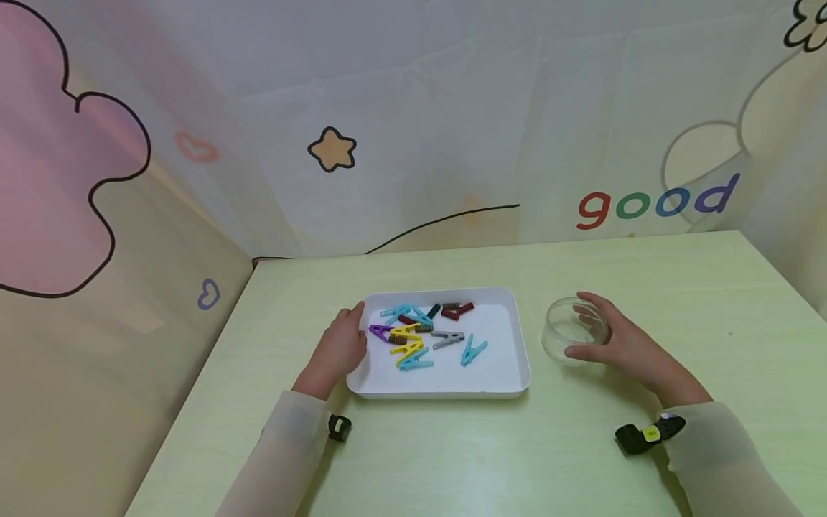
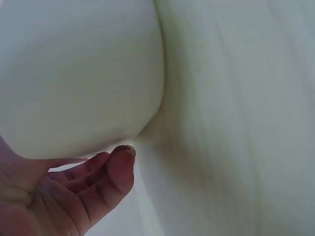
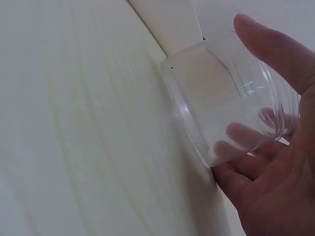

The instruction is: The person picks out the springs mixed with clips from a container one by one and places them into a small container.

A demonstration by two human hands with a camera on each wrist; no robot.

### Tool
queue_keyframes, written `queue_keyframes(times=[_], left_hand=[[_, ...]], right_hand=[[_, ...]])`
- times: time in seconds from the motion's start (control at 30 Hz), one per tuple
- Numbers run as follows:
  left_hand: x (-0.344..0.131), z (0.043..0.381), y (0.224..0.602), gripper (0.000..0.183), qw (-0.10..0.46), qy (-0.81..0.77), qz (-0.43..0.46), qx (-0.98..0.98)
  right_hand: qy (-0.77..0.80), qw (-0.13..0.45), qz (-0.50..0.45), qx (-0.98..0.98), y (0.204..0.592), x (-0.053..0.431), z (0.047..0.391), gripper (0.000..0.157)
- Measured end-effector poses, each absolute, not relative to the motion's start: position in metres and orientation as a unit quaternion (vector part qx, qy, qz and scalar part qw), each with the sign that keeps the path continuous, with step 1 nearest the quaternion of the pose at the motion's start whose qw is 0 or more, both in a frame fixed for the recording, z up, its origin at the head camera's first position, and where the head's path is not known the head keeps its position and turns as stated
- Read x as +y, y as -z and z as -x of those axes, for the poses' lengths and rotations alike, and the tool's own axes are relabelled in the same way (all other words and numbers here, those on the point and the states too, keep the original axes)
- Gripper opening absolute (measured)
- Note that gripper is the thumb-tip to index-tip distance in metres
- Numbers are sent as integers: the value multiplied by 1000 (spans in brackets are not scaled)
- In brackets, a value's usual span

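Note:
A white rectangular tray (image 1: 497,345) lies on the table with several small plastic clips like clothespins in it: light blue (image 1: 474,350), yellow (image 1: 407,351), purple (image 1: 381,331) and grey (image 1: 448,338). Short dark red pieces (image 1: 450,314) and brownish ribbed pieces (image 1: 397,340) lie among them. My left hand (image 1: 338,347) holds the tray at its left end, fingers (image 2: 115,174) against the outer side. To the tray's right stands a clear round jar (image 3: 206,93), open at the top. My right hand (image 1: 623,345) grips that jar from its right side, thumb nearer me.
The pale wood-patterned table (image 1: 446,452) carries the tray and jar. Behind it hangs a printed cloth (image 1: 426,143) with a star and the word "good". Dark bands with small devices sit on both wrists, over light sleeves (image 1: 284,445).

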State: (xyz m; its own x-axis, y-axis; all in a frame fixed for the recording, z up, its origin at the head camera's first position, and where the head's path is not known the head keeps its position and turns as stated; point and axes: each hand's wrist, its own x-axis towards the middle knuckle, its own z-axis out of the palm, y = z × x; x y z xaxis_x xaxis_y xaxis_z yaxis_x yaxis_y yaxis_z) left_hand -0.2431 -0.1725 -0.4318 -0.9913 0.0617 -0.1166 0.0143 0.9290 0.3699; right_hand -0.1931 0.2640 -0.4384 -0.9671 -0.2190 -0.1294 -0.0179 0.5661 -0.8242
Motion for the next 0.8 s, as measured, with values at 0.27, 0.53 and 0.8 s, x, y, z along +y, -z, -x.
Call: queue_keyframes(times=[0.27, 0.53, 0.8], left_hand=[[-174, 240, 429, 58, 40, -180, -31, 982], [-177, 235, 426, 56, 19, -198, -40, 979], [-178, 233, 422, 52, -4, -206, -56, 977]], right_hand=[[451, 108, 61, 884, 440, 264, 193, 106], [443, 110, 62, 888, 442, 265, 195, 106], [425, 100, 60, 898, 443, 265, 195, 106]])
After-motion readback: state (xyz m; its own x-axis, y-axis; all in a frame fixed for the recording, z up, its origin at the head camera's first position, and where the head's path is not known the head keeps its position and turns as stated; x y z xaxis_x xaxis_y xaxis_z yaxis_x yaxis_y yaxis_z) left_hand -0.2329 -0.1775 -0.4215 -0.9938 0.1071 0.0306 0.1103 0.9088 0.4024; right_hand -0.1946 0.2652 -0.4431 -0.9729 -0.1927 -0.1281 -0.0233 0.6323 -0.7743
